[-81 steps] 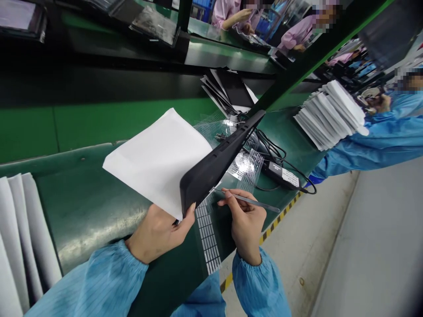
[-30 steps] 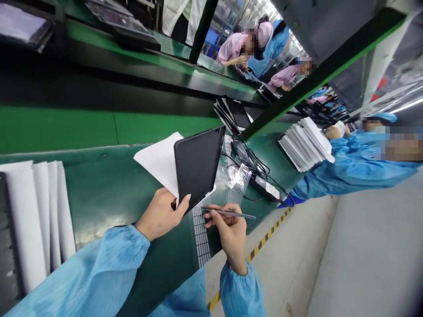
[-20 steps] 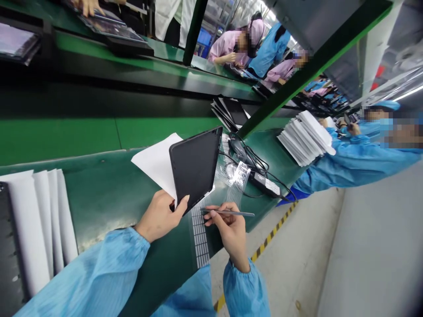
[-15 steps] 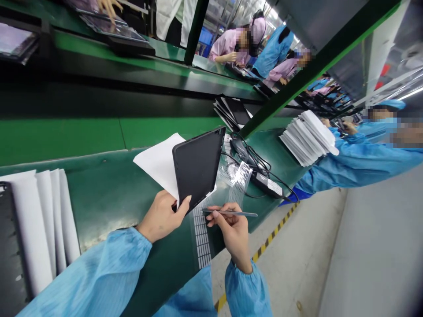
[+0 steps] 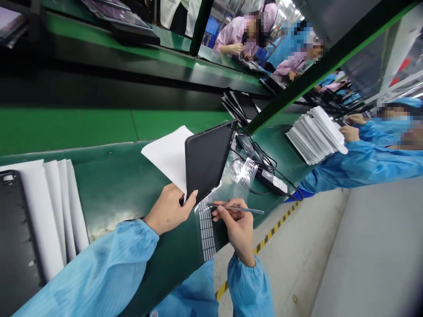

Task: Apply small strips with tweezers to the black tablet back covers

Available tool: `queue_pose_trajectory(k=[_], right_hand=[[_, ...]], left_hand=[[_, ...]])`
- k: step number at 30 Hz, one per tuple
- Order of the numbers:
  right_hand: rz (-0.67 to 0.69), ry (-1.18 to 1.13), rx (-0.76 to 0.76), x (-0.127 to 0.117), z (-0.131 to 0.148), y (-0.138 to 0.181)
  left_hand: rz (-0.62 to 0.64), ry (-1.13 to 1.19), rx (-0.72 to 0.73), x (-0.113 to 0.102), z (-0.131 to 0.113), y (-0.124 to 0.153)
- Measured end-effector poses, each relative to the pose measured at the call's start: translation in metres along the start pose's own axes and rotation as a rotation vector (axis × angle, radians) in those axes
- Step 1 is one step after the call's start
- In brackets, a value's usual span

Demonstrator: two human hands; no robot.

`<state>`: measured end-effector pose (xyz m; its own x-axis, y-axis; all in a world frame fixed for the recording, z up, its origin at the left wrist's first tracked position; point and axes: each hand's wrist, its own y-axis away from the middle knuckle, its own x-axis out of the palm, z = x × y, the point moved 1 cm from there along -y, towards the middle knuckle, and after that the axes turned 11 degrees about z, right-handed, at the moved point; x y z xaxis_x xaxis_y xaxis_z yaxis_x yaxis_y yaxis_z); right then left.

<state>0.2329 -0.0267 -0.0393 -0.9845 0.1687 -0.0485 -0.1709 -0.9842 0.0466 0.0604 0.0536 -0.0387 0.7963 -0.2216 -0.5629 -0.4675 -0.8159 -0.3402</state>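
Note:
My left hand point(image 5: 172, 207) is closed on the lower left corner of a black tablet back cover point(image 5: 209, 156), holding it tilted up over the bench. A white sheet point(image 5: 168, 154) sticks out behind the cover. Between the thumb and fingers of my right hand point(image 5: 238, 222) is a pair of metal tweezers point(image 5: 243, 209), its tip pointing left. The tip is near a clear sheet of small black stickers point(image 5: 207, 233), which lies at the bench edge below the cover. Whether the tip holds a sticker is too small to tell.
White folded sheets and a black cover point(image 5: 18, 229) lie at left. Right of my hands are more sticker sheets point(image 5: 247, 172), a black scanner point(image 5: 246, 143) with cables, and a white stack point(image 5: 315, 134). A green post point(image 5: 297, 83) slants overhead; a co-worker's blue sleeve point(image 5: 366, 165) is at right.
The whole view has shifted, so the bench and both hands appear slightly further right and higher. My hands keep the same hold on the cover and tweezers.

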Motion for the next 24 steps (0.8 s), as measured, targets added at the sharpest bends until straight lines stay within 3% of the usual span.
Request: queue_pose_trajectory(k=[24], right_hand=[[0.026,-0.047,0.056,-0.0036,-0.0018,-0.0055]], left_hand=[[-0.092,-0.014,0.058,0.0041,0.0034,0.001]])
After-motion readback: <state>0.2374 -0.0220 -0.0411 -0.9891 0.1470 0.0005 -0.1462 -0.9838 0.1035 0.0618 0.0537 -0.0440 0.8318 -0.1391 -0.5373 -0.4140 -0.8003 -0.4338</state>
